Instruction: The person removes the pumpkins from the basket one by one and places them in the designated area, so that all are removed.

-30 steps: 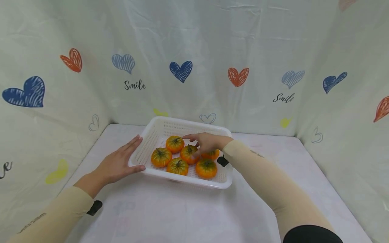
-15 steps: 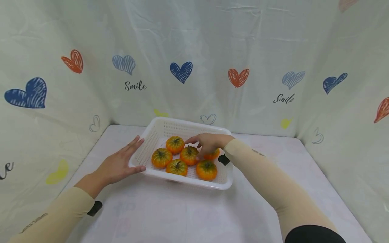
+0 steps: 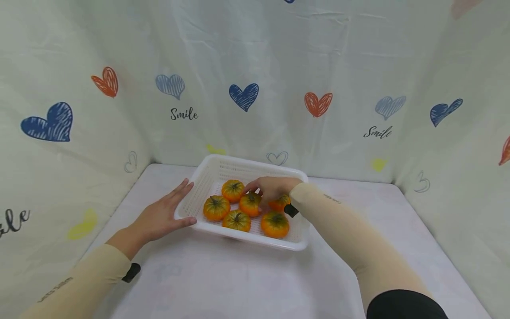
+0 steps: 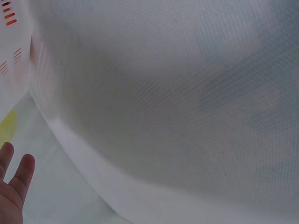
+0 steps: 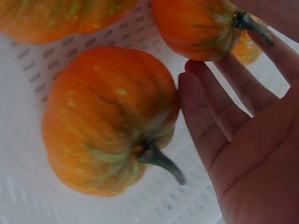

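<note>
The right hand [image 3: 275, 188] is pinching the middle pumpkin [image 3: 249, 205] between thumb and fingers; five other pumpkins [image 3: 275, 224] are sitting about it inside the white basket [image 3: 255, 238], whose end the left hand [image 3: 159, 218], fingers spread, is touching, presumably steadying it on the bench [image 3: 223, 283]

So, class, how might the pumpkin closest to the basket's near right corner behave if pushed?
The pumpkin looks squat, so it may rock rather than roll far. Its form shows no sag, suggesting stiffness. The near basket wall would likely stop it.
</note>
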### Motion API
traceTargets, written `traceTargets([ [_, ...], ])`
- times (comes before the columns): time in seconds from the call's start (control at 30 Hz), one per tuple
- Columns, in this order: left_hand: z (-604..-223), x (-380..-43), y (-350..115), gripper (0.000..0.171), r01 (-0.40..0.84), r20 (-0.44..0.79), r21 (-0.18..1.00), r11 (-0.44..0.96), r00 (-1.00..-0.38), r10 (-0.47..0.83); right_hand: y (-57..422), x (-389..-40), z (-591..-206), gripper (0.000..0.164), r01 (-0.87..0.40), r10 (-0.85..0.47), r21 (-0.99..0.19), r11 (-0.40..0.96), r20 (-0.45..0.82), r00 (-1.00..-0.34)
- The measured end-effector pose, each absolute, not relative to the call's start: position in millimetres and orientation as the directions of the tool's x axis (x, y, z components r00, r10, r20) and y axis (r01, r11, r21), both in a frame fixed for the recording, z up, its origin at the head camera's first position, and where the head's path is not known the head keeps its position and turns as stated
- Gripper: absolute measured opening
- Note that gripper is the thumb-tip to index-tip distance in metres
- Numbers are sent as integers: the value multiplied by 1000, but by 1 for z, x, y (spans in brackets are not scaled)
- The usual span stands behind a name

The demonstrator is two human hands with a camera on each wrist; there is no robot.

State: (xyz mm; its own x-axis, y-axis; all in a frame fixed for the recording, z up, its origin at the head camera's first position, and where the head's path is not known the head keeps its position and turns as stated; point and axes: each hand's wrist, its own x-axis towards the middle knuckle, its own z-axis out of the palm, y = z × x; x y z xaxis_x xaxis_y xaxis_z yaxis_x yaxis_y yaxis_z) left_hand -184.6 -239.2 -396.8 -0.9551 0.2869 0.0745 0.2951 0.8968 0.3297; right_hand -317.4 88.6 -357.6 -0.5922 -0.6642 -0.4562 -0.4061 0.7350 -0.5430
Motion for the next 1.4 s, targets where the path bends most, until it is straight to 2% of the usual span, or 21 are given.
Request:
traceTargets([
  [0.27,-397,-185,-238,103,284,73,340,896,-958,276,93,-321,-370,61,-400,-655,-544,738,-433,-620],
  [0.57,-398,-186,-238,103,288,79,343,894,-957,278,93,-320,-375,67,-418,-653,-521,744,-435,-620],
  [0.87,-399,-185,-237,102,281,77,333,900,-960,271,94,-317,-375,69,-369,-655,-568,736,-459,-600],
  [1.4,-401,-188,-239,101,291,81,341,894,-957,280,94,-316,-378,68,-326,-643,-597,733,-452,-618],
])
